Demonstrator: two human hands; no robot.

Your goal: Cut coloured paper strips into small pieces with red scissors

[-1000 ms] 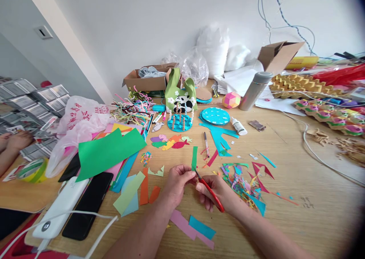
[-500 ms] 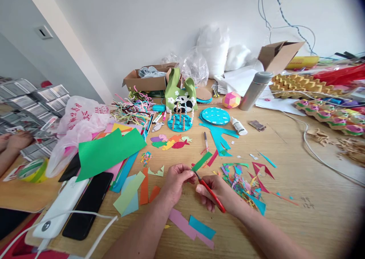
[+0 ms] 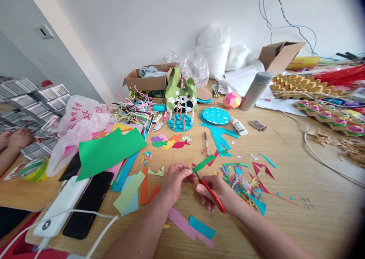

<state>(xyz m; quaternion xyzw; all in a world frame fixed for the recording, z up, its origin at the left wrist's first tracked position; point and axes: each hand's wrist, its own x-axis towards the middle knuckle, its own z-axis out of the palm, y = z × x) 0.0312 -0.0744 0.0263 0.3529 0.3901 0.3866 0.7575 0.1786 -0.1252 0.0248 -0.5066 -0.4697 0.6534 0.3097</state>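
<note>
Between the thumb and fingers of my left hand (image 3: pixel 178 179) is the near end of a narrow green paper strip (image 3: pixel 204 162). My right hand (image 3: pixel 213 192) is closed around red-handled scissors (image 3: pixel 212 194), whose blades meet the strip close to my left fingertips. Whether the blades are fully closed I cannot tell. Right of the scissors lies a heap of small colored paper scraps (image 3: pixel 242 186). Purple paper strips (image 3: pixel 181 223) and a blue paper piece (image 3: pixel 202 227) lie below my hands. Beyond them are colored paper fish (image 3: pixel 171 142) and a pen (image 3: pixel 206 143).
Green paper (image 3: pixel 111 150) covers a paper stack on the left, near a black phone (image 3: pixel 88 205) and white power bank (image 3: pixel 61 207). A glue bottle (image 3: pixel 239 126), blue discs (image 3: pixel 215 116) and grey flask (image 3: pixel 256 91) stand farther back. Another person's hand (image 3: pixel 19 138) is at far left.
The green strip has tilted, its far end swinging right and down over the red paper scrap. Both hands stay in nearly the same place.
</note>
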